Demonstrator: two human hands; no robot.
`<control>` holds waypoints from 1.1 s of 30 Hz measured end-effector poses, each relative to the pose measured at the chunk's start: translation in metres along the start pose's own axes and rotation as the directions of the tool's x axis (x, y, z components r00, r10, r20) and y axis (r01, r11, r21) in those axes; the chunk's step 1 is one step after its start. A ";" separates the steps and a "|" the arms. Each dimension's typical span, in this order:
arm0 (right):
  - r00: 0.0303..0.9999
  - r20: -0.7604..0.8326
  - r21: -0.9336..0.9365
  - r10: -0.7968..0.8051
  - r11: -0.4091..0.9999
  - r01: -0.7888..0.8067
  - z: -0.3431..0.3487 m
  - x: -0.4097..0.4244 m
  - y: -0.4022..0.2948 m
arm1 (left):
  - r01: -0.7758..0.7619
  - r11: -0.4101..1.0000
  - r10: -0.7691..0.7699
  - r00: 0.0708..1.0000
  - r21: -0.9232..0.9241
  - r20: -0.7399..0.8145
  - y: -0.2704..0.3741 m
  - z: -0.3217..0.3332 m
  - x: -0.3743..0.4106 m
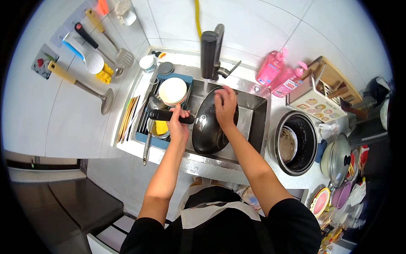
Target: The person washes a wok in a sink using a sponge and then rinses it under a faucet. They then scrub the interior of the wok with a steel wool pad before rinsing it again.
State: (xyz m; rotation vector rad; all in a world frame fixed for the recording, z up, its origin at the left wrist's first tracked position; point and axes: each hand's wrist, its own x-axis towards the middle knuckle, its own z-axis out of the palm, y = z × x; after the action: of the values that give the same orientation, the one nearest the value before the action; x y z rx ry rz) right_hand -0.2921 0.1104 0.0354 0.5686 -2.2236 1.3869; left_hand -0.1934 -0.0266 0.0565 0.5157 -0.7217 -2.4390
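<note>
A black frying pan [211, 133] is tilted over the steel sink [258, 123], with two rivets showing near its handle. My left hand [178, 124] grips the black pan handle [160, 115]. Against the pan's dark surface, near its far side, lies my right hand [225, 104], fingers a little apart. I see nothing held in it, though the underside of the palm is hidden. The black faucet [209, 55] stands behind the pan. Left of it, a blue drying rack [149, 139] holds stacked bowls [173, 90] and a yellow item [160, 127] in a metal vessel.
Right of the sink stand pink pump bottles [271, 68], a utensil holder [314, 104], a rice cooker pot [312, 149] with a bowl inside and a lidded pot [339, 162]. Chopsticks [128, 120] lie at the left. Ladles and a slotted turner [124, 58] hang on the left wall.
</note>
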 end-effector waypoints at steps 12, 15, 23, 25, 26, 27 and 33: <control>0.924 0.328 -0.057 -0.194 0.973 0.225 0.004 -0.012 -0.003 | -0.133 0.979 0.126 0.990 0.152 0.058 0.025 0.020 0.022; 0.992 0.122 -0.132 0.033 0.991 -0.017 0.020 0.007 0.035 | -0.120 0.979 0.106 0.990 0.165 0.090 0.020 0.019 0.024; 0.955 0.206 0.069 -0.211 0.977 0.201 0.029 0.027 0.013 | -0.150 0.971 0.137 0.987 0.188 0.082 0.003 0.039 0.028; 0.915 0.223 0.085 -0.337 0.942 0.326 0.027 0.007 -0.029 | -0.148 0.973 0.137 0.988 0.176 0.071 0.000 0.040 0.029; 0.916 0.246 0.093 -0.318 0.948 0.304 0.026 0.004 -0.031 | -0.145 0.975 0.134 0.988 0.169 0.075 0.002 0.039 0.028; 0.917 0.266 0.098 -0.297 0.955 0.281 0.025 0.004 -0.030 | -0.141 0.977 0.129 0.988 0.162 0.082 0.002 0.038 0.029; 0.946 0.317 0.151 -0.068 0.988 0.021 0.017 0.029 0.034 | -0.110 0.969 0.089 0.991 0.220 0.102 0.012 0.020 0.014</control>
State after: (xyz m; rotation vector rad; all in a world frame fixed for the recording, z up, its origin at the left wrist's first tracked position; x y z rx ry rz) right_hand -0.3376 0.1058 0.0207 0.9522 -2.3500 1.5337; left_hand -0.2100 -0.0356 0.0761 0.4434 -1.0458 -2.3126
